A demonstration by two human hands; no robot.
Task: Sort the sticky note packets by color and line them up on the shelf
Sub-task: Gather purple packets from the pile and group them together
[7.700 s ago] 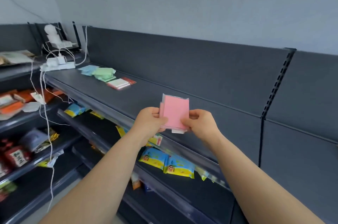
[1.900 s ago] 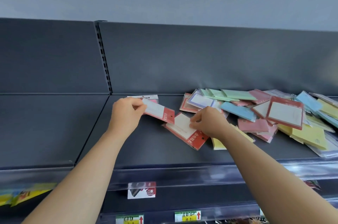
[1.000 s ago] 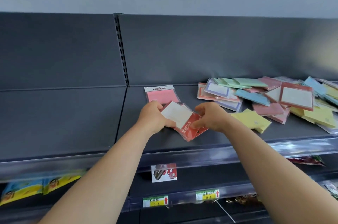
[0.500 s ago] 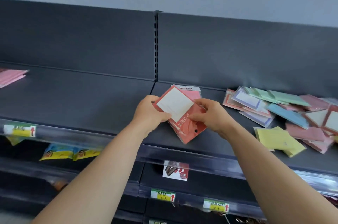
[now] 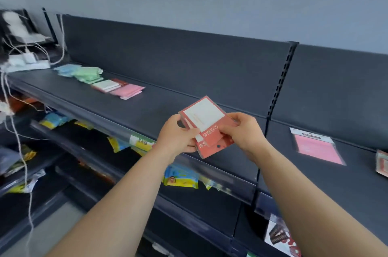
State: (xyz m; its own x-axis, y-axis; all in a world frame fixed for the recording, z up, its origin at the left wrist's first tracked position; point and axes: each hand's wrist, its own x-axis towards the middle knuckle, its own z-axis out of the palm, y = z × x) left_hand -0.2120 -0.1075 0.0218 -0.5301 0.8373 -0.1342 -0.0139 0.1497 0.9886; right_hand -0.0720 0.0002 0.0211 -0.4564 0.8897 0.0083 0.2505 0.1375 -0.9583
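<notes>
1. Left hand (image 5: 178, 135) and right hand (image 5: 243, 130) both grip a small stack of red packets (image 5: 206, 122), white panels up, over the front of the shelf (image 5: 163, 105).
2. Well left of the hands, four piles sit in a row on the shelf: blue pile (image 5: 65, 69), green pile (image 5: 88, 75), red-white pile (image 5: 107, 85), pink pile (image 5: 128, 90), each close against the next.
3. Right of the right hand, one pink packet (image 5: 317, 147) lies flat on the shelf, apart from both hands.
</notes>
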